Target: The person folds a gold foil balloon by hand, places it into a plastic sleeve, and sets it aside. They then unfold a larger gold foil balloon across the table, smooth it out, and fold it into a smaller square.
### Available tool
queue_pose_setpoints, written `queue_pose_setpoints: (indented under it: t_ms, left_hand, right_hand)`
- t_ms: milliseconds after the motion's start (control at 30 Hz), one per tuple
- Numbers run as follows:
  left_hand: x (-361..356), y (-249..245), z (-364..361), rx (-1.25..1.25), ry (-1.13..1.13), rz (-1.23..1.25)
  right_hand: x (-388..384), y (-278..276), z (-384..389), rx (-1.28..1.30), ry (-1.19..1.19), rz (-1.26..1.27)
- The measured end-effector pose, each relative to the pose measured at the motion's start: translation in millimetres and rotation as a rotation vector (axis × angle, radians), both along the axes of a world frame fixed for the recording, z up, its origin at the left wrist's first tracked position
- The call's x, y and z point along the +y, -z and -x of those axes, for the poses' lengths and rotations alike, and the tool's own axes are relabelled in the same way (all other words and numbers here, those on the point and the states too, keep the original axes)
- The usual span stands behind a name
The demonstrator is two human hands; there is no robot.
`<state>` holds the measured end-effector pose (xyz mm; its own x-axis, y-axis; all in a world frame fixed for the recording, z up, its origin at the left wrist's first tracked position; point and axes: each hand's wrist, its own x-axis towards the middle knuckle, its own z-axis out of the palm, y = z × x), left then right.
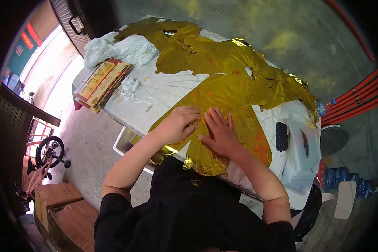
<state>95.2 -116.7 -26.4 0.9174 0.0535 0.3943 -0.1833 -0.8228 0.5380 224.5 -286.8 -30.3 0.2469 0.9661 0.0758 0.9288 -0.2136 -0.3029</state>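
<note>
A large flat gold foil balloon point(214, 93), deflated and creased, lies over the near edge of the white-covered table. My right hand point(219, 133) presses on it palm down, its fingers stretched and slightly spread. Just to the left, my left hand point(181, 122) touches the same foil with bent fingers. A small gap shows between its thumb and fingertips, and no separate object is visible in it. Small round tabs stick out along the balloon's lower edge. More gold foil balloons point(201, 56) lie in an overlapping pile across the far side.
White string bundles point(134, 49) and a printed cardboard box point(101, 86) occupy the table's left end. A smaller string tangle point(130, 87) lies nearby. At right are a black folded item point(281, 136) and clear plastic bags point(300, 151). Brown cartons point(73, 214) stand on the floor at lower left.
</note>
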Motion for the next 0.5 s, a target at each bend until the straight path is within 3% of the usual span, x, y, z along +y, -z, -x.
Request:
queue_pose_setpoints:
  t_ms: [267,367,433,500]
  left_hand:
    - [-1.4,-2.9,0.3,0.010,0.005,-0.015]
    - [-7.4,-12.5,-0.1,0.022,0.022,-0.091]
    - [-13.4,-24.5,0.6,0.102,-0.023,-0.299]
    - [-12.4,-36.9,-8.7,0.155,0.009,-0.290]
  right_hand:
    - [0.5,1.4,3.2,-0.005,0.005,-0.023]
    - [0.1,5.5,3.2,-0.022,0.019,-0.042]
    - [-0.1,7.8,3.1,-0.034,0.003,-0.053]
    - [0.7,10.4,3.5,-0.045,0.005,-0.088]
